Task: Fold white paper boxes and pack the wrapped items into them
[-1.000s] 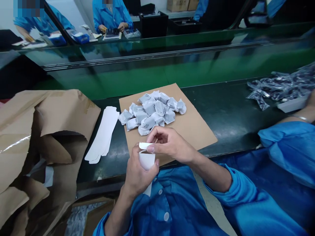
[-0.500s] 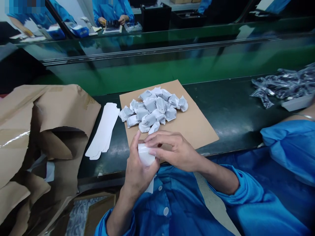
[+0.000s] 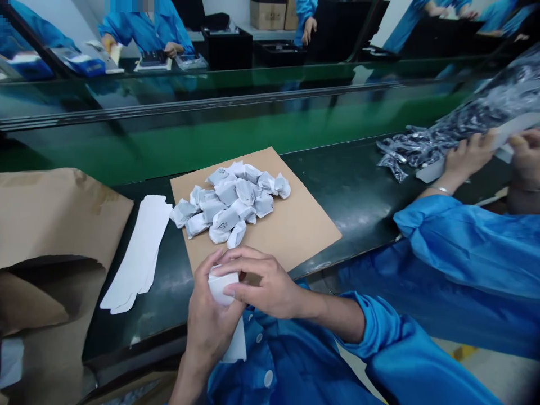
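A white folded card (image 3: 219, 286) was held just off the near edge of the kraft cardboard sheet (image 3: 304, 225). It was cupped in the curled left hand (image 3: 206, 326) and pressed from above by the right hand (image 3: 261, 284), fingers closed over it, neither hand spread. Even pressure was advisable so the creases stayed straight. Paper-wrapped parcels (image 3: 228, 202) lay on the sheet; flat white card blanks (image 3: 137, 256) lay beside it.

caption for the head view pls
Left hand and right hand hold a folded white card by a cardboard sheet of paper-wrapped items
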A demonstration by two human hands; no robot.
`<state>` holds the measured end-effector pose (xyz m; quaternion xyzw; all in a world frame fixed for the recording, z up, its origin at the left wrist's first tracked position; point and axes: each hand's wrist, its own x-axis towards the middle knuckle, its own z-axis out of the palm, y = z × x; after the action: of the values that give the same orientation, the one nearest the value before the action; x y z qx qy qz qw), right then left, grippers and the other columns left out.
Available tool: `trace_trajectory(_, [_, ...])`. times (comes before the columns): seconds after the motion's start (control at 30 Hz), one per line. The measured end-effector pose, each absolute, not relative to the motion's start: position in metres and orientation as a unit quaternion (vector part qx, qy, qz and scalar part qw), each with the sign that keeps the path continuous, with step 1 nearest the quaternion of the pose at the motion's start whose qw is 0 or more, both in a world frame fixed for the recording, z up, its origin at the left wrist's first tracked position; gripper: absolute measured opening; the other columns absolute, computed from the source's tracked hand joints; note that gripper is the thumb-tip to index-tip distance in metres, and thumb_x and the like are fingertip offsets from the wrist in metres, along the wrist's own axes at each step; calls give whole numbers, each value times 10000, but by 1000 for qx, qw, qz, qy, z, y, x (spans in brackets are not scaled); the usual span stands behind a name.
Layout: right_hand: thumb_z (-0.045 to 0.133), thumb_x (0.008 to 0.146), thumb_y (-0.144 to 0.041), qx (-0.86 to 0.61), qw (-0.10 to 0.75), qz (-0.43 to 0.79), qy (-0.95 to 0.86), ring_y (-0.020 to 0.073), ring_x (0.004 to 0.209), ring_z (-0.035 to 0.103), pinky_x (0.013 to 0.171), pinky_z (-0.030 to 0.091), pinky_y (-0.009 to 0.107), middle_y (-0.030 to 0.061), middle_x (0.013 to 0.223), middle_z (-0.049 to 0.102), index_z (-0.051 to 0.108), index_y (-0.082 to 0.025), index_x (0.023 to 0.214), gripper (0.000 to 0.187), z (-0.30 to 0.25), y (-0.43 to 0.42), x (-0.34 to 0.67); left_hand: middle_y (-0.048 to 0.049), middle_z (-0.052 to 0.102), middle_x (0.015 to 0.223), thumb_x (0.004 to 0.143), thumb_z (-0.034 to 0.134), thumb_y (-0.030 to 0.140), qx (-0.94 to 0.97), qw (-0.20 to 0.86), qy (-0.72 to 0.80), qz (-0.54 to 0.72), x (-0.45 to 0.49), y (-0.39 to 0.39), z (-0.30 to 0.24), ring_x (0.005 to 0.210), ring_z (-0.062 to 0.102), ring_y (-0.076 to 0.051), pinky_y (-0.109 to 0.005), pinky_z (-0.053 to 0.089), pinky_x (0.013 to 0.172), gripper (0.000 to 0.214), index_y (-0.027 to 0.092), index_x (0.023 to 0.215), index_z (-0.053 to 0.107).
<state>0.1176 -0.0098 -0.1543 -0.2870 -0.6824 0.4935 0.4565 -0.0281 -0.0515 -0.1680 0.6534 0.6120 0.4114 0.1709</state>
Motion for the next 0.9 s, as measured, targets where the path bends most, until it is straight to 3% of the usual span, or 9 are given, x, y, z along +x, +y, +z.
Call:
trace_trajectory(0.23, [573,883,-153,-268,449,412,-746,183,1131,596,969,505,346,101,1212,619,693,-190,1089,241,-153,-15,122,-132,562,1290,790,655,264,669,200,589,408,-21,-51,-170,1135,613,-250,-412,551,917,621,201,1356,408])
trace_trajectory(0.33, [643,874,-261,-271,385,420,-776,191,1160,585,992,491,344,98,1321,584,579,-201,1293,428,-148,-3,139,-118,582,1229,725,745,358,595,208,627,457,-28,-45,-175,1094,619,-271,-439,551,906,620,209,1269,487])
trace_trajectory(0.43, [638,882,-303,-413,346,361,-761,161,976,646,900,523,322,69,1279,622,455,-244,1415,567,-141,39,177,-75,607,1073,785,684,458,419,255,658,571,-51,-27,-188,933,654,-240,-469,572,840,519,231,1212,494])
trace_trajectory(0.5, [606,879,-229,-539,321,264,-733,163,882,650,868,515,342,76,1194,660,538,-224,1342,467,-140,78,207,-53,602,1024,875,571,447,315,320,627,637,-67,-12,-200,902,662,-218,-493,568,864,392,246,1199,479])
trace_trajectory(0.57, [685,795,-192,-585,296,226,-720,200,909,644,890,493,387,120,1192,656,577,-172,1295,512,-144,116,229,-49,596,1069,896,545,395,279,334,595,676,-77,-1,-213,980,655,-221,-518,527,955,306,252,1162,493])
trace_trajectory(0.63, [773,683,-169,-582,279,235,-727,220,957,637,904,481,382,128,1185,661,569,-158,1301,651,-152,143,239,-61,582,1162,891,551,353,297,289,602,683,-81,1,-221,1110,616,-242,-537,455,1049,310,248,1178,497])
trace_trajectory(0.7, [773,663,-156,-577,274,246,-729,211,966,635,899,478,355,115,1141,681,547,-151,1315,690,-161,155,240,-91,544,1280,878,581,343,315,247,627,668,-81,-5,-224,1254,529,-271,-554,355,1127,413,237,1263,476])
trace_trajectory(0.8, [618,799,-172,-579,284,256,-720,185,944,633,864,483,341,142,1143,670,501,-96,1329,549,-167,147,242,-146,371,1501,835,652,328,434,138,680,574,-87,-24,-217,1421,327,-318,-570,263,1167,631,226,1407,407])
trace_trajectory(0.9, [569,855,-244,-534,250,317,-743,148,844,648,749,511,276,93,1068,697,594,-110,1225,393,-166,126,251,-143,361,1534,837,645,374,699,27,607,377,-106,-35,-210,1419,329,-351,-596,301,1133,726,265,1482,330])
